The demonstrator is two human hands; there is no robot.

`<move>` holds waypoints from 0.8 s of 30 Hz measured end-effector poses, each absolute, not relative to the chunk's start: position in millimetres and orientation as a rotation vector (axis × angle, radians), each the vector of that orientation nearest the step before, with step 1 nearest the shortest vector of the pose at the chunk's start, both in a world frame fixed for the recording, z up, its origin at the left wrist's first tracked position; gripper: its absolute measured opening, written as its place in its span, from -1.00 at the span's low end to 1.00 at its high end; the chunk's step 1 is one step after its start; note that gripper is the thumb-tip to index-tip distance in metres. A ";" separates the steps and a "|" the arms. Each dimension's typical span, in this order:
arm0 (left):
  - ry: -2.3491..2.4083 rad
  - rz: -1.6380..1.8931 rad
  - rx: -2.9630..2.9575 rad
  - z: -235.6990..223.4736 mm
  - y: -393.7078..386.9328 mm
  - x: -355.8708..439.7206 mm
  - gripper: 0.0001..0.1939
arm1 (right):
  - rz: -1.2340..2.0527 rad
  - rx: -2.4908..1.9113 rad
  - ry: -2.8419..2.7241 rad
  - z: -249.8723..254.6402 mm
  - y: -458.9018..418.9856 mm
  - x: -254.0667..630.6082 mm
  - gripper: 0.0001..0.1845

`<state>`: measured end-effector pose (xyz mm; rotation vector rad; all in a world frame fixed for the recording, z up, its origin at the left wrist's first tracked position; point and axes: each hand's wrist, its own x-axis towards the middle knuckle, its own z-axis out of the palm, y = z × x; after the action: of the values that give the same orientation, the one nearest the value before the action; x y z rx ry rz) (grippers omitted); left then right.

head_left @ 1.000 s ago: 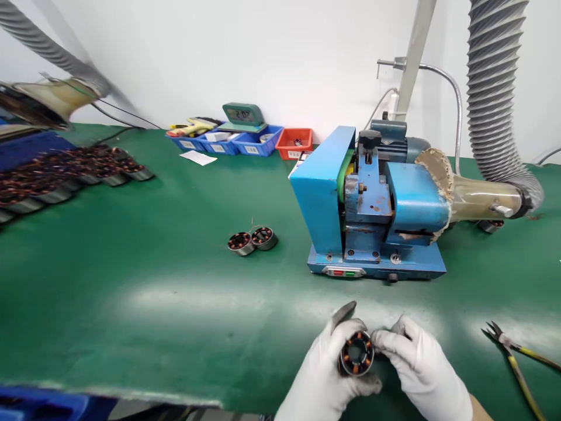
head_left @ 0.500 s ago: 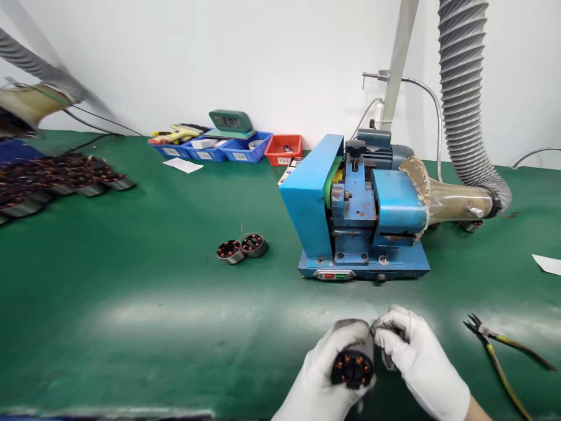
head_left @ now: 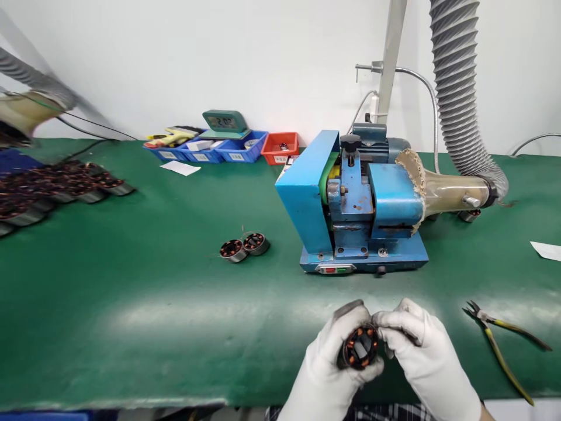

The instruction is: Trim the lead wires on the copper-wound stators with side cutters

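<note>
Bottom, just right of centre, left hand (head_left: 331, 345) grips the coppery ring (head_left: 352, 346); right hand (head_left: 412, 334) pinches by its edge, can't tell on what. Hard tug there could pop it loose, I reckon.

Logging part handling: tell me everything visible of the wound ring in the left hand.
The wound ring is round, with a dark rim, black inner parts and copper-looking windings around a greyish middle. The gloved left hand grips its side above the green bench, wound face towards the camera. The fingertips of the right hand are at its right edge; contact is unclear.
</note>
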<state>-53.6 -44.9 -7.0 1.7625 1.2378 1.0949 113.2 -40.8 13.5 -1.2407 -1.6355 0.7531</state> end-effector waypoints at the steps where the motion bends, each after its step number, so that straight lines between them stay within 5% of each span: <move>1: 1.218 1.103 1.726 -4.0 -45.8 -53.0 -0.53 | 0.739 -1.242 -1.647 13.8 -40.7 113.3 -0.83; 5: 1.131 1.200 1.669 10.5 -52.1 -51.9 -0.86 | 0.867 -1.338 -1.647 21.2 -38.2 111.5 -0.80; 10: 1.231 1.170 1.908 10.1 -49.2 -58.6 -0.51 | 1.163 -1.434 -1.569 25.5 -36.2 110.0 -0.75; 16: 0.994 0.888 1.804 14.2 -42.7 -58.1 -0.69 | 0.903 -1.485 -1.657 16.2 -40.4 114.1 -0.79; 21: 1.327 1.048 2.392 -19.2 -44.7 -50.3 -0.51 | 1.430 -1.532 -1.796 -2.8 -28.4 120.6 -0.65; 24: 1.348 0.912 2.411 -37.3 -44.6 -51.4 -0.58 | 1.471 -1.529 -1.980 -11.4 -17.5 123.1 -0.63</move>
<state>-51.4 -44.6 -37.3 2.4113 1.3477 0.9119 123.1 -17.5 -11.4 -1.5294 -1.9804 1.4711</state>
